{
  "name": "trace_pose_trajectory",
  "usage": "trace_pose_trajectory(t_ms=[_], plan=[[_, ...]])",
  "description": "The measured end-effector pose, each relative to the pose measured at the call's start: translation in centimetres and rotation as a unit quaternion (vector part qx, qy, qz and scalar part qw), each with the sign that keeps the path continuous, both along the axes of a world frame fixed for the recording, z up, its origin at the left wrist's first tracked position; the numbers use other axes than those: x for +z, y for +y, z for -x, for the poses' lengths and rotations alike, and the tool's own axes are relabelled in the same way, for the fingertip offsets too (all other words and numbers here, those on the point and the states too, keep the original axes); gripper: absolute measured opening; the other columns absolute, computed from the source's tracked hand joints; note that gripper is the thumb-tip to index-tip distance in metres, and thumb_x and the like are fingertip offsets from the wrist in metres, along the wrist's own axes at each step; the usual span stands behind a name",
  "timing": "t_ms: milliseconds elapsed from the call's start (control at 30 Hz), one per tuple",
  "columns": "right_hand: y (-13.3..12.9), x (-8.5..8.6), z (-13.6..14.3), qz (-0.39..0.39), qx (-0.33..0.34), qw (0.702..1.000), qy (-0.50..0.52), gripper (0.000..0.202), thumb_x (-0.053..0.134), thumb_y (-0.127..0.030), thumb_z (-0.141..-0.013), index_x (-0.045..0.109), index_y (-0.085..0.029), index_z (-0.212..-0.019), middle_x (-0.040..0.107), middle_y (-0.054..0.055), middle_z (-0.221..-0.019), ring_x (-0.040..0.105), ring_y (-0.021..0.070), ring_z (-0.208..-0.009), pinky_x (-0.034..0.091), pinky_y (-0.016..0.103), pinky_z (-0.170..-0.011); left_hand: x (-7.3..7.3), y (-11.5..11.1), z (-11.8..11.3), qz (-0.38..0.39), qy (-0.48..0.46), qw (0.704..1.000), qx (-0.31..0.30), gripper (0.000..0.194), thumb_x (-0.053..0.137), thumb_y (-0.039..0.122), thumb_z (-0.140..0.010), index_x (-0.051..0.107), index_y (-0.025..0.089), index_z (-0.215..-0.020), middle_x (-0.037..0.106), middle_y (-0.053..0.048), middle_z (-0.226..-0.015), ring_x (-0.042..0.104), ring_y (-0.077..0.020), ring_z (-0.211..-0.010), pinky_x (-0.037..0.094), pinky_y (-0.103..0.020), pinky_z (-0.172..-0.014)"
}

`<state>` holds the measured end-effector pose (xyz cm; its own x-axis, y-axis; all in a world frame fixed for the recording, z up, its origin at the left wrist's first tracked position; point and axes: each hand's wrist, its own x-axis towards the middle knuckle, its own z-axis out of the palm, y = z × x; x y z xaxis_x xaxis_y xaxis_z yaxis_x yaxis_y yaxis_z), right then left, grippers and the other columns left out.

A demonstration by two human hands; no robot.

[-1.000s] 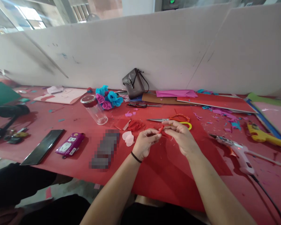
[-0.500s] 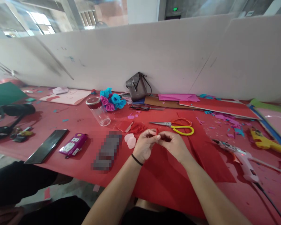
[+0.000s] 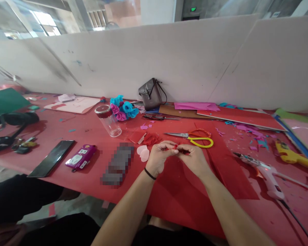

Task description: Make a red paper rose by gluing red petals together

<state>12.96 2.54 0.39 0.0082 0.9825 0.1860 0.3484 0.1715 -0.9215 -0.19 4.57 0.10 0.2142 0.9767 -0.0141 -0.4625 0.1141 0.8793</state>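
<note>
My left hand [image 3: 159, 158] and my right hand [image 3: 193, 159] meet over the red table, fingertips almost touching. Pinched between them is a small piece of red paper [image 3: 175, 147], mostly covered by the fingers. Just left of my left hand lie pale pink paper petals [image 3: 143, 153]. Red crepe paper [image 3: 151, 138] lies behind that hand. Scissors [image 3: 200, 140] with one yellow and one orange handle rest beyond my right hand, blades pointing left.
A pink glue gun [image 3: 268, 179] and a yellow one [image 3: 295, 155] lie at right. Left are a clear jar [image 3: 110, 125], blue and pink paper flowers [image 3: 125, 110], a purple case [image 3: 81, 158] and a black phone [image 3: 52, 159]. A dark bag [image 3: 151, 95] leans against the white partition.
The fingertips have shifted slightly around the red paper, which sits a little lower and further right between them. Other things stay put as the view shifts slightly.
</note>
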Motion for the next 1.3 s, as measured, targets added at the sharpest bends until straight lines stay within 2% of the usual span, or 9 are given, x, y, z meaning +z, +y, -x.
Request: trace_pose_trajectory(t_ms=[267,467,567,667,833,933,1000,1167,1300], plan=[[0.01,-0.23,-0.03,-0.022,-0.002,0.999,-0.023,0.016,0.059,-0.025,-0.069,0.074,-0.022,-0.073,0.067,0.001,-0.066,0.057,0.0155,-0.061,0.042,0.025,-0.058,-0.50,0.08,-0.28,-0.023,0.017,1.000,0.012,0.030,0.085,0.019,-0.042,0.056,0.014,-0.050,0.060,-0.001,-0.077,0.055,-0.0111,-0.073,0.045,-0.027,-0.071],[0.11,-0.63,-0.08,-0.018,-0.005,1.000,-0.021,0.019,0.059,-0.026,-0.069,0.075,-0.021,-0.077,0.072,0.003,-0.075,0.062,0.0191,-0.068,0.045,0.028,-0.064,-0.48,0.13,0.06,-0.037,0.055,0.998,-0.013,0.031,0.084,0.018,-0.045,0.067,0.015,-0.071,0.061,-0.002,-0.080,0.054,-0.0128,-0.078,0.043,-0.028,-0.076],[0.22,-0.63,-0.11,-0.005,-0.001,1.000,0.003,0.022,0.060,-0.032,-0.071,0.075,-0.023,-0.085,0.074,0.004,-0.081,0.064,0.0210,-0.073,0.047,0.030,-0.067,-0.40,0.20,0.21,-0.040,0.046,0.998,-0.018,0.022,0.081,0.021,-0.050,0.067,0.014,-0.065,0.061,-0.004,-0.088,0.056,-0.0151,-0.084,0.043,-0.030,-0.081],[0.30,-0.62,-0.13,-0.007,0.002,1.000,0.005,0.023,0.061,-0.036,-0.073,0.075,-0.022,-0.085,0.074,0.004,-0.082,0.064,0.0209,-0.073,0.047,0.030,-0.067,-0.51,0.36,0.14,-0.024,0.040,0.999,-0.010,0.018,0.080,0.020,-0.052,0.067,0.014,-0.062,0.061,-0.003,-0.085,0.056,-0.0143,-0.082,0.043,-0.030,-0.081],[0.31,-0.73,-0.08,-0.018,0.007,0.999,-0.029,0.022,0.059,-0.035,-0.076,0.074,-0.019,-0.076,0.069,0.003,-0.068,0.060,0.0181,-0.064,0.042,0.027,-0.058,-0.60,0.54,-0.24,-0.037,0.071,0.997,0.015,0.020,0.082,0.019,-0.047,0.064,0.014,-0.055,0.060,-0.002,-0.077,0.055,-0.0127,-0.075,0.044,-0.030,-0.078],[0.34,-0.86,-0.11,-0.022,0.016,1.000,-0.013,0.022,0.058,-0.034,-0.076,0.074,-0.019,-0.078,0.070,0.003,-0.070,0.059,0.0174,-0.064,0.042,0.026,-0.058,-0.54,0.49,-0.41,-0.046,0.079,0.996,0.020,0.024,0.083,0.021,-0.046,0.061,0.014,-0.053,0.060,-0.002,-0.077,0.055,-0.0120,-0.073,0.044,-0.028,-0.074],[0.39,-0.93,-0.17,-0.027,0.021,0.999,0.000,0.021,0.058,-0.033,-0.076,0.074,-0.020,-0.078,0.071,0.004,-0.074,0.060,0.0174,-0.066,0.043,0.026,-0.061,-0.53,0.43,-0.42,-0.051,0.077,0.996,0.020,0.026,0.083,0.022,-0.046,0.059,0.015,-0.054,0.061,-0.001,-0.077,0.055,-0.0118,-0.072,0.044,-0.028,-0.073],[0.44,-0.81,-0.32,-0.023,0.018,1.000,0.002,0.020,0.059,-0.033,-0.074,0.073,-0.019,-0.076,0.072,0.005,-0.075,0.062,0.0186,-0.069,0.044,0.028,-0.065,-0.57,0.44,-0.12,-0.074,0.109,0.991,0.017,0.023,0.080,0.020,-0.051,0.068,0.016,-0.070,0.063,-0.002,-0.082,0.055,-0.0128,-0.075,0.044,-0.028,-0.075],[0.38,-0.64,-0.21,-0.003,0.015,1.000,0.006,0.023,0.059,-0.037,-0.075,0.074,-0.019,-0.079,0.072,0.005,-0.077,0.062,0.0192,-0.070,0.045,0.028,-0.065,-0.52,0.51,0.03,-0.075,0.088,0.993,0.015,0.018,0.080,0.023,-0.053,0.065,0.015,-0.060,0.062,-0.004,-0.086,0.057,-0.0149,-0.082,0.045,-0.030,-0.079]])
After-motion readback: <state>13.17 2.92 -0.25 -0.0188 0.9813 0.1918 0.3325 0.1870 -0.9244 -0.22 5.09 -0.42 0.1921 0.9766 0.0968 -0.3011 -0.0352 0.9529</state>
